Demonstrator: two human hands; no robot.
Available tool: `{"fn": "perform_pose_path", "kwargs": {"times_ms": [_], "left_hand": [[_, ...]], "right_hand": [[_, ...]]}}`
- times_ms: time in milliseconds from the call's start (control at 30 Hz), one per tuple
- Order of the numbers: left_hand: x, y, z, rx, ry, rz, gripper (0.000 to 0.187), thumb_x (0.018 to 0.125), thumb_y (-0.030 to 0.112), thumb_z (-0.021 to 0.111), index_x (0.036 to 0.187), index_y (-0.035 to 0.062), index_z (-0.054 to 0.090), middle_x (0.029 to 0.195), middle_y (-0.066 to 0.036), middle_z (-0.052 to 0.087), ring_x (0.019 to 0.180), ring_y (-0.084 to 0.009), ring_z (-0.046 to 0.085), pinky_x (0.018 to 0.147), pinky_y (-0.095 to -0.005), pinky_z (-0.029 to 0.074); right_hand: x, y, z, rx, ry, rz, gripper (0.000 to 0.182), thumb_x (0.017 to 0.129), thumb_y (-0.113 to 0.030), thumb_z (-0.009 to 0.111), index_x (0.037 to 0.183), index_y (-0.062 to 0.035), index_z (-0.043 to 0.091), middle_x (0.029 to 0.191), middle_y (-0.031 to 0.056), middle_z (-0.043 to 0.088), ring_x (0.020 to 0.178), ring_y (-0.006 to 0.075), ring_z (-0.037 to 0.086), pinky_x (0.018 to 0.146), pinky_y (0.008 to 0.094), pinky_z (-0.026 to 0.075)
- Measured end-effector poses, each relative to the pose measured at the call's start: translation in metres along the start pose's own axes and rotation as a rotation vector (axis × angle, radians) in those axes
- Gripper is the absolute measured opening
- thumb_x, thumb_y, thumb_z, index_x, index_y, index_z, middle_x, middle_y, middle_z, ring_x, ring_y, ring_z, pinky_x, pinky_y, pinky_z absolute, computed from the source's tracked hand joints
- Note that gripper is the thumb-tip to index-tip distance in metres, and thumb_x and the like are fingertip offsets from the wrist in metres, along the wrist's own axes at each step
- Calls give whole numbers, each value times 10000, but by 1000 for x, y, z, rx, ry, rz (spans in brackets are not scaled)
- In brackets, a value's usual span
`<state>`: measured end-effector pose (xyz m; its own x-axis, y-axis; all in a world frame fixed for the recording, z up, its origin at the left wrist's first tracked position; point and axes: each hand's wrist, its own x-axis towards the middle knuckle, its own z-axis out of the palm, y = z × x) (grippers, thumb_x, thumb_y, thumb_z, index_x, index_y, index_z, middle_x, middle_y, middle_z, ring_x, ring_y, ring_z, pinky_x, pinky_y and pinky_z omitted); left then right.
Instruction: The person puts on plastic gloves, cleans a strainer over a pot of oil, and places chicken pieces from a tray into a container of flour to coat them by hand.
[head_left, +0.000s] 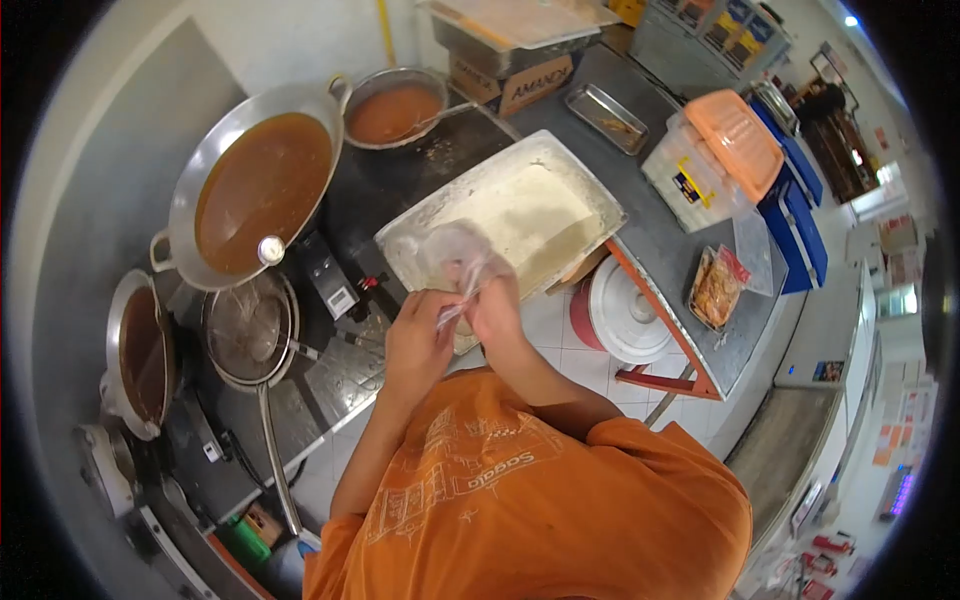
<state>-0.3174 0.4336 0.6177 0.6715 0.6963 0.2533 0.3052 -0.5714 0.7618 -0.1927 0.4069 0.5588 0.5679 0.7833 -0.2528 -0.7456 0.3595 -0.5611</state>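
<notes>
Both my hands are together over the near edge of a flour-filled tray [520, 200]. Between them is a thin, clear sheet of plastic [452, 245], puffed out and blurred, in the shape of a bag or loose glove. My left hand [422, 328] pinches its lower end with closed fingers. Right beside it, my right hand [490, 305] is closed at the plastic, which overlaps its fingers. Pale powder fills the tray below, with a darker shaded patch toward its right side.
To the left, large pans [180, 215] of brown liquid and a strainer [250, 330] with a long handle surround the burners. An orange-lidded tub [690, 170], a metal tray [608, 118] and bagged food [716, 288] occupy the right table. Below stands a lidded pot [630, 310].
</notes>
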Motion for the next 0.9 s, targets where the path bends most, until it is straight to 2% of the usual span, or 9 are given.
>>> {"fn": "perform_pose_path", "kwargs": {"times_ms": [33,167,267,467,533,567,633,767,900], "left_hand": [[-1,-4,4,-6,-16,7,257,794,-19,642,1021,98,614,923,-123,614,919,-350,609,737,-421,507],[1,-8,9,-15,5,47,242,803,7,648,1025,81,588,983,-130,603,924,-359,608,734,-429,507],[3,-1,2,-60,27,36,255,818,-17,641,1052,57,573,987,-145,611,969,-361,607,773,-405,495],[-2,-17,14,-127,-6,30,205,861,38,649,1050,38,570,1000,-160,610,920,-376,616,760,-409,500],[-1,-18,14,-121,-1,33,197,872,54,651,1050,35,571,1003,-161,611,912,-374,620,758,-408,502],[-2,-18,14,-118,-6,39,190,882,71,652,1051,31,573,1005,-162,612,904,-372,624,756,-407,504],[-3,-17,15,-133,14,35,195,881,75,656,1053,32,576,1006,-161,614,906,-368,625,757,-406,504],[-8,-18,16,-136,23,35,210,877,88,667,1061,33,582,1006,-155,615,913,-361,625,761,-403,503],[-12,-21,21,-124,8,10,202,867,112,661,1046,75,576,1011,-120,611,912,-354,625,739,-430,531]], "right_hand": [[2,-1,-1,-56,20,-129,377,1014,-185,459,1337,11,457,1200,120,580,1108,236,578,944,366,493],[3,3,3,-30,-65,-108,378,1010,-164,472,1349,3,467,1238,112,551,1147,228,548,984,367,473],[-5,-2,20,300,-57,37,357,1000,-161,496,1324,-9,501,1213,82,554,1118,198,563,948,318,499],[11,7,7,-280,-57,-79,528,1011,-438,483,1368,-50,473,1269,79,532,1104,209,559,879,296,508],[4,8,14,-272,86,75,681,995,-575,396,1431,-52,432,1370,135,468,1282,263,452,1087,374,403],[6,9,11,-275,77,83,681,995,-575,396,1431,-52,432,1370,135,468,1282,263,452,1087,374,403],[13,9,-1,-89,-146,174,718,964,-614,438,1423,-63,448,1339,133,483,1225,270,497,1005,365,479],[11,7,-11,-175,-178,291,742,945,-621,475,1438,-69,422,1346,139,480,1204,267,507,1002,369,476],[-1,10,-7,-187,-154,181,709,956,-601,478,1409,-56,441,1283,154,544,1124,247,567,928,348,501]]}}
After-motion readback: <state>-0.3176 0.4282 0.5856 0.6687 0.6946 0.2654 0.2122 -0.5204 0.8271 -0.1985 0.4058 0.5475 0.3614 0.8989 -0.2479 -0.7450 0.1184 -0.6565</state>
